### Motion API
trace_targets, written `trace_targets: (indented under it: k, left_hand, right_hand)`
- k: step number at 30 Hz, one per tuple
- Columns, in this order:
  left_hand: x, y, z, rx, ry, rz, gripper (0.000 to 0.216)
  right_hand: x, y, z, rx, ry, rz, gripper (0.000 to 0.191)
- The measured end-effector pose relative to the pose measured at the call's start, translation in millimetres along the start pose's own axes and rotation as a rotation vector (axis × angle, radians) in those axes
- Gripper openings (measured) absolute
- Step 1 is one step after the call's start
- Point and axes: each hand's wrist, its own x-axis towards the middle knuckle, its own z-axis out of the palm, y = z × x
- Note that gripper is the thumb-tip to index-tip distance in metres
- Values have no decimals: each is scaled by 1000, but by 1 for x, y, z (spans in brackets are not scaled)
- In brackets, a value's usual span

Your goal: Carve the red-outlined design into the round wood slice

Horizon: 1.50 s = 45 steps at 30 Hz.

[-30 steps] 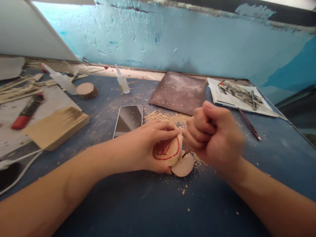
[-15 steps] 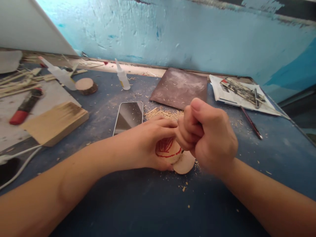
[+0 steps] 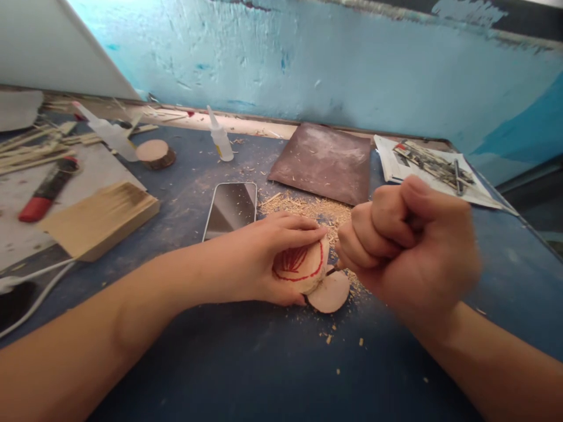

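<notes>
My left hand (image 3: 281, 240) is closed around a pale round piece of wood (image 3: 314, 266) marked with red drawn lines, fingers over its far side and thumb at the near side. That piece leans on a flat wood slice (image 3: 331, 293) lying on the table. To the right, my right hand (image 3: 409, 240) makes a fist around a thin carving tool (image 3: 333, 270). Only a short dark bit of it shows below the little finger, close to the wood's right edge; the handle is hidden in the fist.
Wood shavings (image 3: 303, 206) are scattered behind the hands. A phone (image 3: 231, 208), sandpaper (image 3: 323, 161) and a glue bottle (image 3: 221, 140) lie beyond. At left are a wood block (image 3: 101, 217), a red-and-black tool (image 3: 48, 190) and a small log slice (image 3: 155, 153). Paper (image 3: 389, 161) with sticks is at right.
My right fist has moved to the right, away from the wood, uncovering the dark end of the carving tool and more shavings. My left hand stays almost where it was.
</notes>
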Motion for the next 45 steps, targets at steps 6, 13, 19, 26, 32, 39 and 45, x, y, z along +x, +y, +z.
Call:
trace_targets:
  k: [6,13,19,26,32,39,45]
  left_hand:
    - [2,4,-2,-10,-33,9,74]
    - [4,7,-5,-24,-49,44,49]
    - [5,6,-3,-20,-44,37,55]
    - [7,5,-2,-30,-40,56,39]
    - [9,3,-3,-54,-30,115,38]
    - [8,5,-2,-21,-24,96,41]
    - [8,3,-2,-33,-36,84,31]
  right_hand:
    - [-6,-3,11,-27,31,-77,62]
    - [2,13,18,-101,56,-113,66]
    - [12,13,16,-75,99,-93,70]
    - [-2,21,17,-202,17,-137,59]
    - [10,26,19,-213,129,-141,65]
    - [11,24,16,-177,92,-100,68]
    - [9,25,14,-198,34,-118,67]
